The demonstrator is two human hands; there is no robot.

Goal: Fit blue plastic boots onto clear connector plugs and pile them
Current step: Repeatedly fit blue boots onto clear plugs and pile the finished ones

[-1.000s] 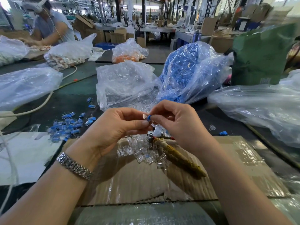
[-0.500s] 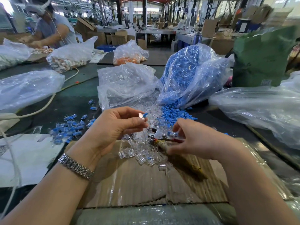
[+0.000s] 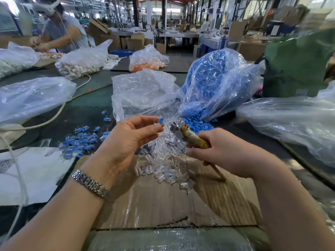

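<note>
My left hand [image 3: 129,142] pinches a clear connector plug with a blue boot [image 3: 159,121] between thumb and fingertips, raised above the table. My right hand [image 3: 223,153] grips the yellowish handles of a pair of pliers [image 3: 188,135], whose metal jaws point up and left toward the plug. Loose clear plugs [image 3: 163,160] lie heaped between my hands on a cardboard sheet [image 3: 163,201]. Loose blue boots [image 3: 196,124] spill from a plastic bag of blue boots [image 3: 213,84]. A pile of fitted blue-and-clear pieces [image 3: 81,142] lies to the left.
A clear bag of plugs [image 3: 143,93] stands behind my hands. Large plastic bags lie at the left [image 3: 30,98] and right [image 3: 293,122]. A green sack [image 3: 297,66] stands at the back right. A white cable [image 3: 54,116] crosses the left. Another person [image 3: 61,31] works at the far left.
My right hand dropped from the plug to the table, took hold of the pliers and lifted them toward the plug. My left hand kept holding the booted plug.
</note>
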